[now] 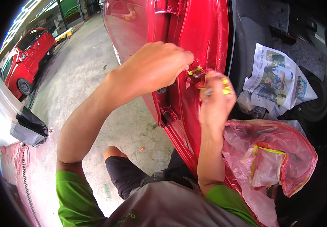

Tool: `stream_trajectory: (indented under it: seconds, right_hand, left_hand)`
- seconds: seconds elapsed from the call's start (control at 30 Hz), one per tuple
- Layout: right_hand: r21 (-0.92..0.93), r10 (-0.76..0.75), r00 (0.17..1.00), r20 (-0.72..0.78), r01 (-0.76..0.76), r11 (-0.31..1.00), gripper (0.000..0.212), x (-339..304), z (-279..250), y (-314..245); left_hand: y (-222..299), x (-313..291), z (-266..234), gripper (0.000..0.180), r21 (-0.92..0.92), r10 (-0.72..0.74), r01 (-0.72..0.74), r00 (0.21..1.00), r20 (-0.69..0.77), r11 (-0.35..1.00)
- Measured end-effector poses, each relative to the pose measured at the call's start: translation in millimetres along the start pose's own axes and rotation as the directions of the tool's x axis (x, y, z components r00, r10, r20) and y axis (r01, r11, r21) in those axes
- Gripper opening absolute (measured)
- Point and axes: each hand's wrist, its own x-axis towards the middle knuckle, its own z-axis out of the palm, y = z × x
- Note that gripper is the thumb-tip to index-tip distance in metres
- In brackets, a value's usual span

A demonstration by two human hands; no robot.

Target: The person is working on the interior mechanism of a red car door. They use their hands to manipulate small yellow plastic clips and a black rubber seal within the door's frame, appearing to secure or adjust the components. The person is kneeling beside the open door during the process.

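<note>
Both my hands are at the glossy red car body panel (193, 34), beside the edge of an opening. My left hand (156, 68) reaches across from the left with its fingers curled closed. Whatever they pinch is hidden. My right hand (218, 96), slightly blurred, is closed around a crumpled wad of yellow and red tape (226, 87). Between the two hands, a small yellow-and-red scrap (196, 71) sits against the panel. Just below it is a small pinkish scrap (188, 82).
Right of the panel, a newspaper sheet (273, 79) lies in the dark car interior. Below it spreads crumpled, red-tinted clear plastic film (239, 140) with yellow tape edges. Another red car (31, 56) stands at the far left on the concrete floor (91, 49). A covered object (29, 125) is nearer.
</note>
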Motion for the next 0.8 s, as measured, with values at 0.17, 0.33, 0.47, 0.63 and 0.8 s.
stream_trajectory:
  seconds: [0.17, 0.33, 0.47, 0.63, 0.8]
  right_hand:
    - [0.047, -0.186, 0.976, -0.116, 0.192, 0.980, 0.019, 26, -21, -35]
    - [-0.216, -0.216, 0.976, 0.027, 0.217, 0.952, 0.012, -3, -39, -11]
    - [-0.212, -0.118, 0.986, 0.120, 0.141, 0.967, 0.014, -16, -44, 14]
    - [-0.385, -0.222, 0.935, 0.276, 0.319, 0.866, 0.030, -23, -25, 31]
    - [-0.491, -0.293, 0.931, 0.216, 0.363, 0.792, 0.029, -21, -12, 46]
  left_hand:
    - [12, -19, 17, 0.018, -0.203, -0.179, 0.158, 0.979, -0.094, 0.966]
    - [33, -23, 41, 0.019, -0.277, -0.219, 0.152, 0.948, -0.229, 0.949]
    - [29, -13, 40, 0.021, -0.187, -0.145, 0.114, 0.976, -0.163, 0.976]
    - [18, 0, 33, 0.022, -0.038, 0.009, -0.012, 0.997, -0.075, 0.999]
    - [10, 15, 17, 0.016, 0.106, 0.180, -0.184, 0.982, 0.052, 0.977]
